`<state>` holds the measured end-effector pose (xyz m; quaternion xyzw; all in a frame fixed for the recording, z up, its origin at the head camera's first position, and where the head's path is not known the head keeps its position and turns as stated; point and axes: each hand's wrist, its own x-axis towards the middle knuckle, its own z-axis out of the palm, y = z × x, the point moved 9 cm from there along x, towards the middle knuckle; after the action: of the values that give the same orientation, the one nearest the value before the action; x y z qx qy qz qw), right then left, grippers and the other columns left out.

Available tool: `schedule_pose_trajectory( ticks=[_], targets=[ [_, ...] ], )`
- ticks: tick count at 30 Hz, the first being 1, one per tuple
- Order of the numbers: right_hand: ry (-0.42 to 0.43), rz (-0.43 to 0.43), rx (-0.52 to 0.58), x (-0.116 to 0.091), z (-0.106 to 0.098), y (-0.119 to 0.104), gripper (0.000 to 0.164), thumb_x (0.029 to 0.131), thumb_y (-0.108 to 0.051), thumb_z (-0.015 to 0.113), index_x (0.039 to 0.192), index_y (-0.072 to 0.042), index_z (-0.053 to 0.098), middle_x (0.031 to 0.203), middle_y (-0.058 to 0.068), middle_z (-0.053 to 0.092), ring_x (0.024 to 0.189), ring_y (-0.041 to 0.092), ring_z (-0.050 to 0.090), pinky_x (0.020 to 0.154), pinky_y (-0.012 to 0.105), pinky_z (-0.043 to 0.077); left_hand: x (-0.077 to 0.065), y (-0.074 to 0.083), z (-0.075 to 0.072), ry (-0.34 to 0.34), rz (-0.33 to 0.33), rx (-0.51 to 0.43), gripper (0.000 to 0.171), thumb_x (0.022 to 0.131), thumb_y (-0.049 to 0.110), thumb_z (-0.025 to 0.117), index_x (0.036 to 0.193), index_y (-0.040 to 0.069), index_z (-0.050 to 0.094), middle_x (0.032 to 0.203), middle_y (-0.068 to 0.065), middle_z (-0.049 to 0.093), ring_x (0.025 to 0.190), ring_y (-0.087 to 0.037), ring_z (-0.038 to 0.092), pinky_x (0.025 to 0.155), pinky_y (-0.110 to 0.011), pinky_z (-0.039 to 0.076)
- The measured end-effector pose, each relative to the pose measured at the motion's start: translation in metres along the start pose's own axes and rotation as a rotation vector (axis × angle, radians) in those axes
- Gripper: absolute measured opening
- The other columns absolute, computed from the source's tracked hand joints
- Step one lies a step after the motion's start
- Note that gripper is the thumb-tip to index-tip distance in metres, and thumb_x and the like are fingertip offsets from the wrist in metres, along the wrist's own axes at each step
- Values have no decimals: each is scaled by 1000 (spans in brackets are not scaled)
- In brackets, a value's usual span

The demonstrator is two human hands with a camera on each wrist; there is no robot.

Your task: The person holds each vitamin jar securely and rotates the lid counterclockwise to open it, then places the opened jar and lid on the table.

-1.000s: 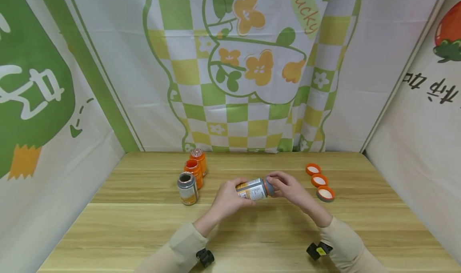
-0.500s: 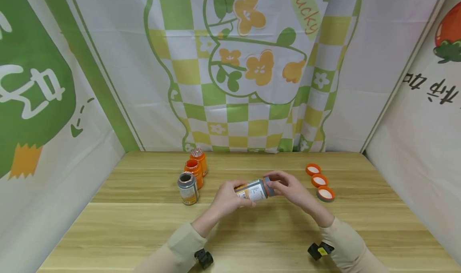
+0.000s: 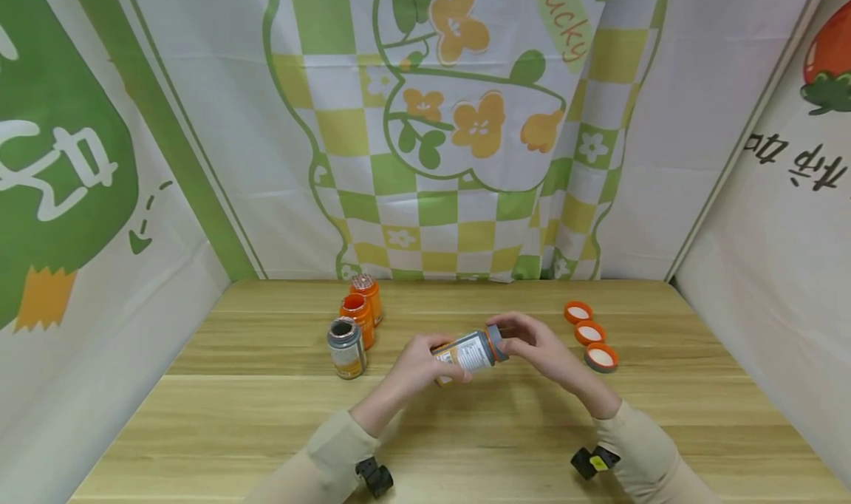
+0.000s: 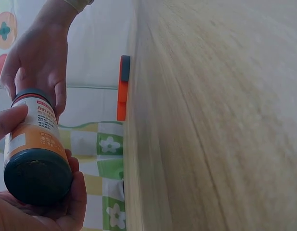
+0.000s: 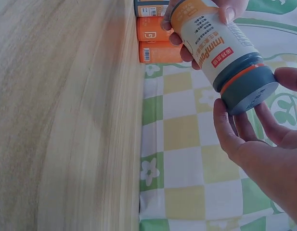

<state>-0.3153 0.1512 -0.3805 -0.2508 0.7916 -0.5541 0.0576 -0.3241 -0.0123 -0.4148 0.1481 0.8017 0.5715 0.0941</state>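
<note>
A grey supplement bottle (image 3: 465, 353) with an orange and white label is held tilted above the table, its capped end toward the right. My left hand (image 3: 420, 367) grips its body near the base; in the left wrist view the dark base (image 4: 37, 177) faces the camera. Fingers and thumb of my right hand (image 3: 537, 347) pinch the grey cap (image 5: 249, 90), which sits on the bottle's neck. An orange band shows under the cap in the right wrist view.
At the left stand an open grey bottle (image 3: 347, 350) and two orange bottles, the nearer orange bottle (image 3: 359, 319) open. Right of my hands, several loose caps lie inside-up in a row: an orange cap (image 3: 578, 312), another orange cap (image 3: 589, 333), a grey-sided cap (image 3: 601, 358).
The right hand's fingers and thumb have shifted round the cap. The bottle has tilted slightly more, and both hands have otherwise barely moved.
</note>
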Motion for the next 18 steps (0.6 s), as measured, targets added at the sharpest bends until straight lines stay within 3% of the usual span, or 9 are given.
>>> schedule_pose_trajectory(
  ticks=[8,18],
  targets=[
    [2,-90,-9,-1,-1,-11,36,90,-8,57,126,-4,54,128,18,55,114,29,53,84,29,50,0,-5,3,-31,-40,-77,51,62,13,79,110,1,67,86,-4,67,73,-12,57,68,-29,50],
    [-20,-100,13,-2,0,-12,36,90,-5,56,126,-6,54,129,18,53,116,28,51,83,32,51,-3,0,3,-70,-62,-95,48,66,9,76,110,-3,66,84,-1,65,73,-12,56,71,-33,50]
  ],
)
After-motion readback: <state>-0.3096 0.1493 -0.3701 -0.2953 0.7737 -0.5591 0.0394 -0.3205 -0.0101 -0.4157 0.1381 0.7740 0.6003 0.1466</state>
